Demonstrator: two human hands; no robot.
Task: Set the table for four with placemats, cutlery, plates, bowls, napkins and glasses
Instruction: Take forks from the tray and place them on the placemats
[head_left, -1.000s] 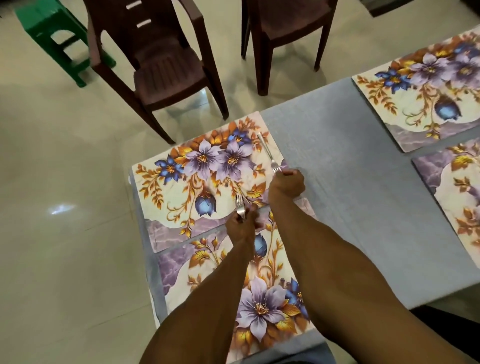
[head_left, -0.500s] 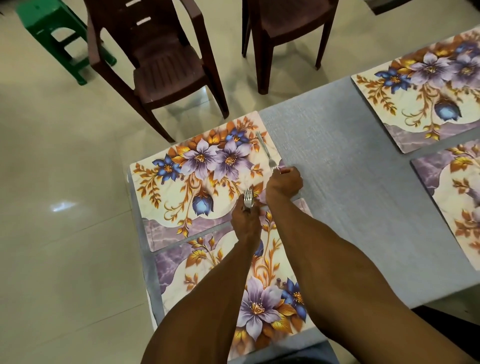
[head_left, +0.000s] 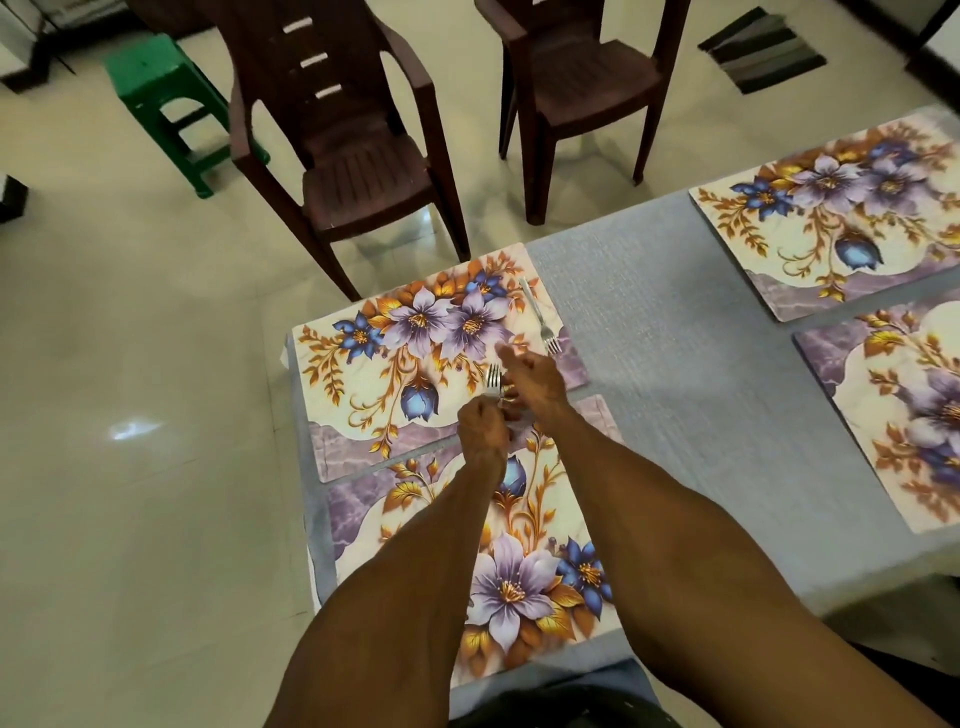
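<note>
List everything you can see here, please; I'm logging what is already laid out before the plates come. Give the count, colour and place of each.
placemats: four, floral purple, blue and gold on cream; two at the table's left end, two at the right edge of view.
fork on the mat: one, silver; along the right edge of the far left placemat, tines toward the person.
held forks: silver, count unclear; tines sticking up from the left hand.
table: one, grey-blue cloth.
chairs: two, dark brown; on the floor beyond the table.
stool: one, green; far left.
rug: one, striped grey; top right.
left hand: grips the held forks.
right hand: fingers spread, beside the held forks.
</note>
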